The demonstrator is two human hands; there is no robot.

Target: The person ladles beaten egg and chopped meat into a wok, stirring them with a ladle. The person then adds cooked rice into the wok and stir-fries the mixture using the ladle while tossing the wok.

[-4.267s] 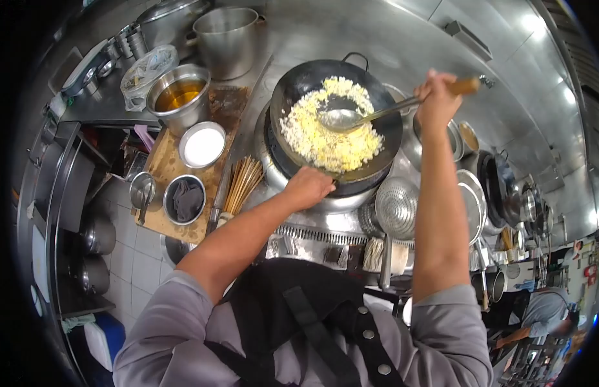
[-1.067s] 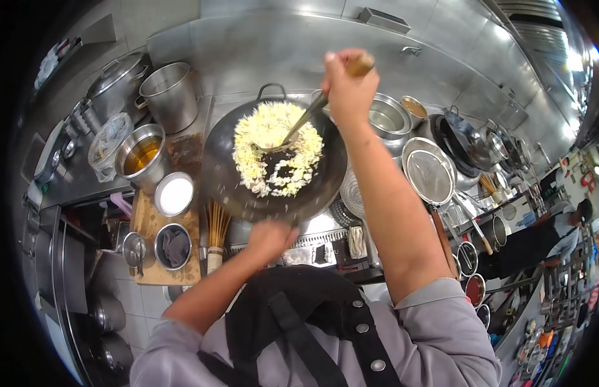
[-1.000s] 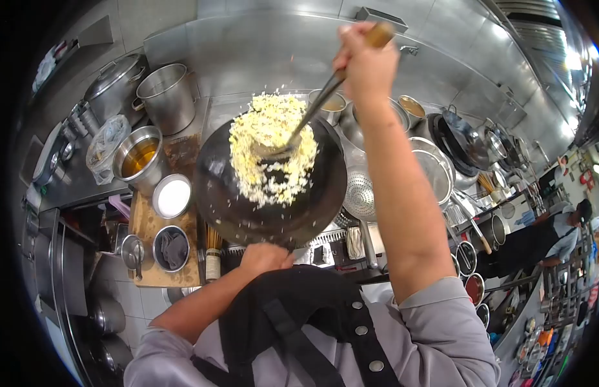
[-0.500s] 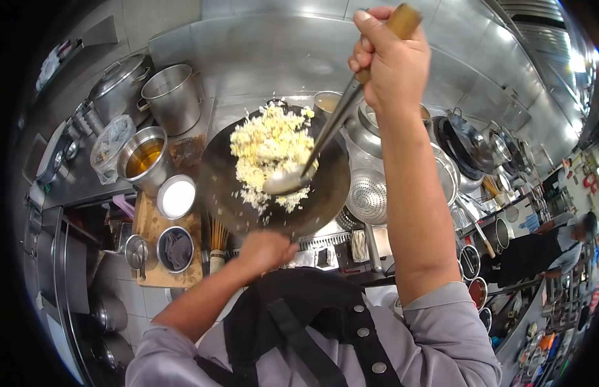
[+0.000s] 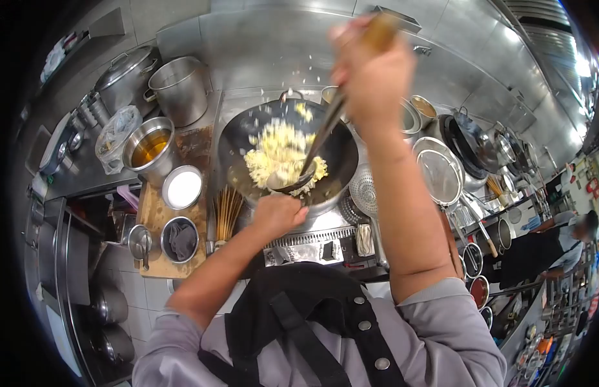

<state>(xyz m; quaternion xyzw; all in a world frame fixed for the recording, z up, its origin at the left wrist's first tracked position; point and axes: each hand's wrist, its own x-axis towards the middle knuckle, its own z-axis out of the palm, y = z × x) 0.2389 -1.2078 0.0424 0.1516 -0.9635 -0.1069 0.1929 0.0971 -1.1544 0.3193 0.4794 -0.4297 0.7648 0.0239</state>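
Observation:
A dark wok [image 5: 343,158] sits at the stove in front of me, holding rice mixed with yellow egg [image 5: 278,145]. Loose grains are in the air above its far rim. My left hand [image 5: 279,216] is closed at the near edge of the wok; the part it grips is hidden under the fingers. Raised high on the right, my right hand [image 5: 377,77], blurred by motion, is wrapped round the wooden-ended handle of a ladle [image 5: 324,132]. The ladle's bowl is low in the wok, against the rice.
Left of the wok stand a pot of amber liquid [image 5: 173,143], a bowl of white contents [image 5: 183,188] and a cutting board [image 5: 155,209]. A bamboo brush [image 5: 228,209] lies close by. To the right are a perforated skimmer [image 5: 364,190] and a wire strainer [image 5: 439,177]. Another person [image 5: 538,255] stands far right.
The wok has moved away from me and tilted, with my left hand moving forward. Rice has been tossed upward. My right hand has shifted left and slightly down with the ladle.

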